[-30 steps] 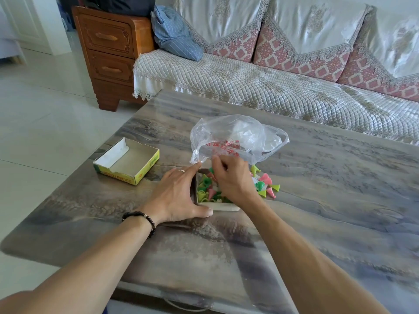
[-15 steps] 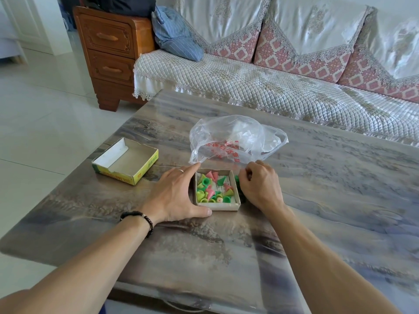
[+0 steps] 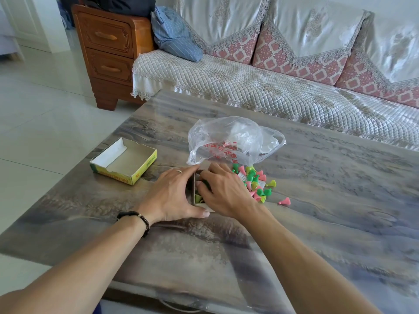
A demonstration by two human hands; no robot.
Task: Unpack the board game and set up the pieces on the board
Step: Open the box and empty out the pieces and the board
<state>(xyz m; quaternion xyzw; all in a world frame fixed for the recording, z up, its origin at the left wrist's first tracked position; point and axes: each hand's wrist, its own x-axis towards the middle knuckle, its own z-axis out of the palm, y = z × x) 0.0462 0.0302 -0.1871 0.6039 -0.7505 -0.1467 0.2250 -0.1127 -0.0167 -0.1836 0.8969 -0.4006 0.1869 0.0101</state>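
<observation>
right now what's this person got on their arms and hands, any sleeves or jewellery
Both forearms are bare, with no sleeves in view. The left hand has a thin pale ring on one finger, and the left wrist wears a bracelet of dark beads with one small light bead. The right hand shows no jewellery.

Marble-look table [image 3: 317, 211], grey-brown swirls, glossy top, fills lower frame. Sofa [image 3: 249, 87] behind it, quilted cream seat cover with lace fringe. Back cushions [image 3: 294, 55] pink-patterned, draped in shiny pale satin covers with lace edging. Blue striped pillow [image 3: 174, 39] at sofa's left end. Wooden nightstand [image 3: 108, 53] left of sofa, two carved drawers, dark fabric item [image 3: 122, 4] on top. White glossy floor tiles [image 3: 45, 109], daylight reflecting. White cabinet or door panel [image 3: 29, 19] far left, partly cut off.
</observation>
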